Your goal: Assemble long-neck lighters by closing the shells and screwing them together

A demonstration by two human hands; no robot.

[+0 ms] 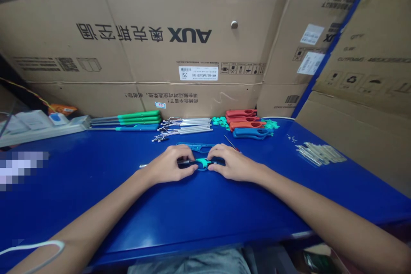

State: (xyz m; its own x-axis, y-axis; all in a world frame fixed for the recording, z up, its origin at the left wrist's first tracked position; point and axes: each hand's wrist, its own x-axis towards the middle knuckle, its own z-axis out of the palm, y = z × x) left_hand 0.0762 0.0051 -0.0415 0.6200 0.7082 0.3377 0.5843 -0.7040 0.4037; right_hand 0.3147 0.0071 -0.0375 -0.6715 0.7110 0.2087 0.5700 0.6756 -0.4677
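Cardboard boxes (144,21) stand behind and beside a blue worktop (96,188), with red, green and blue long lighters (245,113) in rows along its far edge. At centre, the left hand (170,165) and right hand (233,163) close their fingers (189,167) on a teal-and-black plastic lighter (203,163) just above the worktop.

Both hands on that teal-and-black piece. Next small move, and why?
Probably press the teal plastic clip down onto the slim black part: the left hand and right hand pinch them from both sides, though the seating is too small to tell.
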